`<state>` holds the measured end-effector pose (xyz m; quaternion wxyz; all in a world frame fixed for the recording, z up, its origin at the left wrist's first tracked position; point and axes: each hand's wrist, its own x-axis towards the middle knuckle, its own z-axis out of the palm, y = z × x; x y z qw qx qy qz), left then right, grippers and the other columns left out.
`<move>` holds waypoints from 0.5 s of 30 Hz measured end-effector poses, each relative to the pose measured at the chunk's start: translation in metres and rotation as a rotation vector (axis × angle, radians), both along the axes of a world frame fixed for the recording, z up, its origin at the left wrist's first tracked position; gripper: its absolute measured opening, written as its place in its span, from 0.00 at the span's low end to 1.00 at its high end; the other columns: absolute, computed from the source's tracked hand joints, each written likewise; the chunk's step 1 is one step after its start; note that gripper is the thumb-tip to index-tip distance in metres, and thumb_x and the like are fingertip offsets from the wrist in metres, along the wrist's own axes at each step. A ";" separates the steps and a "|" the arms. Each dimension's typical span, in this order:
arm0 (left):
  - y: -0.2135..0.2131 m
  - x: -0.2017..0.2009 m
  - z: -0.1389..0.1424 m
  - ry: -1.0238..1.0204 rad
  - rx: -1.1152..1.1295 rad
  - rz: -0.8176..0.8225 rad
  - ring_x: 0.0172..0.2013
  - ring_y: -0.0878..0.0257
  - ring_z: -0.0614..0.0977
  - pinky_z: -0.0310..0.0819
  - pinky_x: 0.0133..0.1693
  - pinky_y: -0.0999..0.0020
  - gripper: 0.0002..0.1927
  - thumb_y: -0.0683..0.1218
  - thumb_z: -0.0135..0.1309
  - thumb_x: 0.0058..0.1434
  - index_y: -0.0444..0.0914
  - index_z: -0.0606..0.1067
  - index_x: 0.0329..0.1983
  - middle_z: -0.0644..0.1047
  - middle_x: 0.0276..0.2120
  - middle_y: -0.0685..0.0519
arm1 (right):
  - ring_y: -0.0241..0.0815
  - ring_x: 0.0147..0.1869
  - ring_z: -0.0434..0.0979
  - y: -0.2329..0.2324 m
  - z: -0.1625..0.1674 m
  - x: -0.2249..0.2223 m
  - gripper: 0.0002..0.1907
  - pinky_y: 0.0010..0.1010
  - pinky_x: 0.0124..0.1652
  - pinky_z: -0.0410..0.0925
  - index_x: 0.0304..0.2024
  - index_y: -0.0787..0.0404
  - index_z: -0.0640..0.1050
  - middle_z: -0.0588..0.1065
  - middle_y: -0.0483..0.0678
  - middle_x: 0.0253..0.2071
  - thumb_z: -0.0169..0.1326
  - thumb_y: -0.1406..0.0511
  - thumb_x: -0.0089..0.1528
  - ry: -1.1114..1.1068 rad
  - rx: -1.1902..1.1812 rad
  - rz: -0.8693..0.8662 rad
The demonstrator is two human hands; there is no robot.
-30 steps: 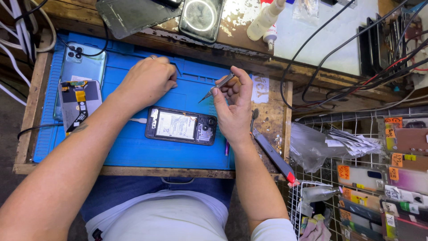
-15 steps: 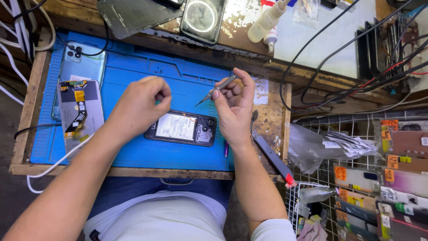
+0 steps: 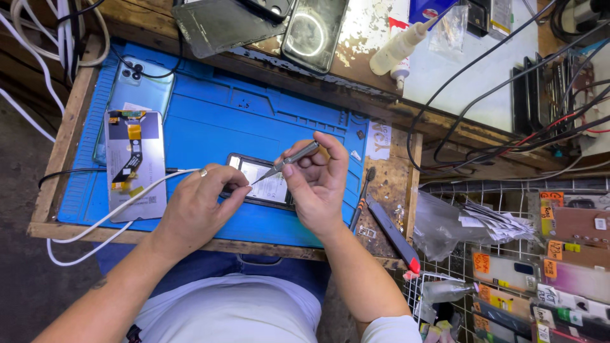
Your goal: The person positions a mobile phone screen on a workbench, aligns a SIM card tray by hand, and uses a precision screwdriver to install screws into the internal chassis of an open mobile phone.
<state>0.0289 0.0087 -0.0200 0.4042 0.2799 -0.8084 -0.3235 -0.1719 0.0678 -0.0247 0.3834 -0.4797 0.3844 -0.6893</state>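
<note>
An opened phone [image 3: 264, 183] lies face down on the blue work mat [image 3: 210, 121], its inner parts showing. My right hand [image 3: 321, 184] grips a pair of metal tweezers [image 3: 287, 162], whose tip points down-left at the phone. My left hand [image 3: 200, 206] rests on the phone's left end with fingertips pinched together close to the tweezer tip; whether something tiny sits between them I cannot tell. A white cable [image 3: 121, 203] runs under my left wrist.
A detached screen panel [image 3: 135, 162] and a light blue back cover [image 3: 136, 89] lie at the mat's left. A white glue bottle [image 3: 400, 47] and another phone [image 3: 314, 32] sit on the back shelf. A dark tool [image 3: 391, 232] lies right of the mat; wire racks [image 3: 521, 279] with packets stand farther right.
My left hand moved from the upper middle of the mat down to the phone's left end, with the white cable now under it. My right hand has lowered the tweezers toward the phone.
</note>
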 end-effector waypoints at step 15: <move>-0.007 -0.005 0.006 -0.075 -0.106 -0.010 0.34 0.51 0.83 0.76 0.37 0.58 0.20 0.36 0.62 0.57 0.34 0.67 0.50 0.79 0.33 0.47 | 0.41 0.55 0.78 -0.003 0.001 0.000 0.34 0.30 0.53 0.75 0.72 0.52 0.57 0.71 0.53 0.55 0.54 0.79 0.70 0.419 -0.081 0.016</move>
